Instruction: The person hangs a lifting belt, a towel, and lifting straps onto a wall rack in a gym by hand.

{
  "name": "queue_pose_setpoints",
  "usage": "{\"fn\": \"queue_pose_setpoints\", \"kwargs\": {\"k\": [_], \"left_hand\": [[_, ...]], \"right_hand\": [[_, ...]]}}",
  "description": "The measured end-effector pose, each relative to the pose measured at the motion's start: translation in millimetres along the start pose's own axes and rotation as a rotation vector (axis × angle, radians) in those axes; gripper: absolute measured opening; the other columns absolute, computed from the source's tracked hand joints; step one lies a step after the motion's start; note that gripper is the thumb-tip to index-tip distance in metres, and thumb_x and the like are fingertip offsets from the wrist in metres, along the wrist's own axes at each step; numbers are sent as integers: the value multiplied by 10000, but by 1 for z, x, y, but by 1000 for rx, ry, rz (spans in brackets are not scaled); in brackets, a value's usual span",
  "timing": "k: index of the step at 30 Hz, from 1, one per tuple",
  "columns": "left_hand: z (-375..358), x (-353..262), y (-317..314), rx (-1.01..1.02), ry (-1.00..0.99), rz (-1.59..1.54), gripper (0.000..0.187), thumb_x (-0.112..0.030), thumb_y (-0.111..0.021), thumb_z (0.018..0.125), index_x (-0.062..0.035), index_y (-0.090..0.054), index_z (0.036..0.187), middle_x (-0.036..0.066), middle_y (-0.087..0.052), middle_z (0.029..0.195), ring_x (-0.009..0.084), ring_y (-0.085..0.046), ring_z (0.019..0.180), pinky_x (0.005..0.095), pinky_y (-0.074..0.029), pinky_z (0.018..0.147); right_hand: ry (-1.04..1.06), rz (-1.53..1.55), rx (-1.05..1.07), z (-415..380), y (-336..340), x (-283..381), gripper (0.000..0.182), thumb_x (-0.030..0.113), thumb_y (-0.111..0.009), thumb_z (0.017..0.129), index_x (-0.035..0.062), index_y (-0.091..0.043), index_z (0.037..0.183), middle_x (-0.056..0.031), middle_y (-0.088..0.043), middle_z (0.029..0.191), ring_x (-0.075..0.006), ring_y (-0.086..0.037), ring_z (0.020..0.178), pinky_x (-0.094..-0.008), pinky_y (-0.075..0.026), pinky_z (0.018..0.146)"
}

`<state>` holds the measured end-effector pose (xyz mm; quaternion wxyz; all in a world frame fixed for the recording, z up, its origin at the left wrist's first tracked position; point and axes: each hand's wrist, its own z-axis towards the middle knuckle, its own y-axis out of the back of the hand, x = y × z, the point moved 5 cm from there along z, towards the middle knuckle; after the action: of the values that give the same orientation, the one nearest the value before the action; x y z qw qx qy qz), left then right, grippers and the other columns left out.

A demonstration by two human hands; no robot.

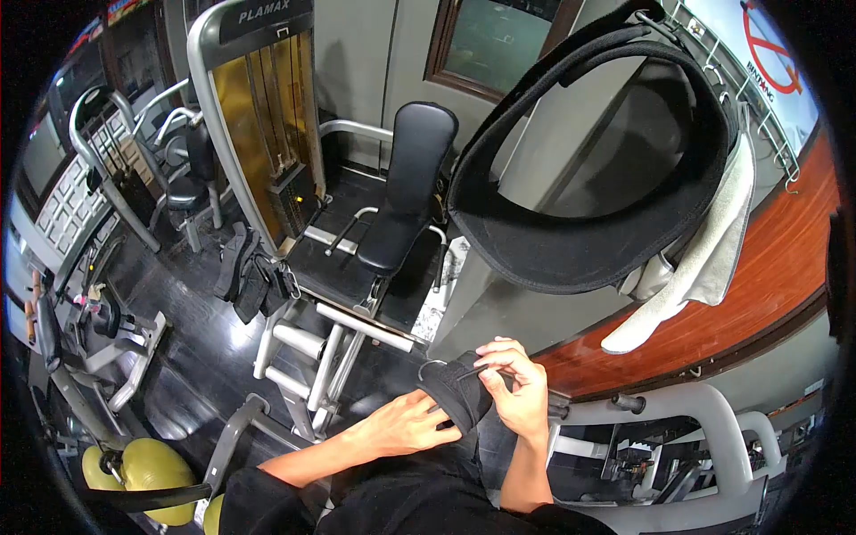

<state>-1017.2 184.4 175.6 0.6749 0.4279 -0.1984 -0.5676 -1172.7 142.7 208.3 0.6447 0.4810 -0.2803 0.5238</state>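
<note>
In front of my body, both hands hold a black ankle strap point(456, 395) with a metal ring at its upper left edge. My left hand point(408, 425) grips its lower left side, with several fingers bent against the fabric. On the other side, my right hand point(517, 389) pinches the strap's upper edge between thumb and fingers. The strap is folded into a curved shape, and my fingers hide part of it.
A large black belt point(584, 275) hangs from a wire hook rack point(758, 120), beside a whitish cloth point(704, 267). Ahead stands a weight machine point(207, 116) with a black padded seat point(397, 232). Black straps point(250, 281) lie near its base. Grey machine frames point(704, 401) are at right.
</note>
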Motion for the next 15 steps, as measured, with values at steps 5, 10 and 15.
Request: {"fn": "queue_pose_setpoints", "kwargs": {"k": [5,10,15], "left_hand": [[10,0,6,80,-98,127,153,-179,-588,731,-104,-552,860,49,-550,973,203,-563,941,350,-503,785],[12,5,1,206,-145,224,229,-203,-593,717,-119,-547,926,28,-540,981,196,-557,957,345,-487,802],[18,8,-1,224,-145,219,217,-189,-594,724,-116,-547,923,37,-542,984,199,-559,954,335,-491,781]], "right_hand": [[31,7,45,5,-3,2,113,76,-672,824,-20,-636,872,-94,-603,963,-204,-550,1041,-313,-443,898],[-128,44,-36,4,-3,-8,110,50,-673,791,7,-662,892,-123,-585,1037,-222,-567,1022,-319,-419,899],[-179,30,-28,4,-4,-12,101,19,-653,808,-9,-648,904,-113,-555,1082,-192,-541,1039,-300,-412,906]]}}
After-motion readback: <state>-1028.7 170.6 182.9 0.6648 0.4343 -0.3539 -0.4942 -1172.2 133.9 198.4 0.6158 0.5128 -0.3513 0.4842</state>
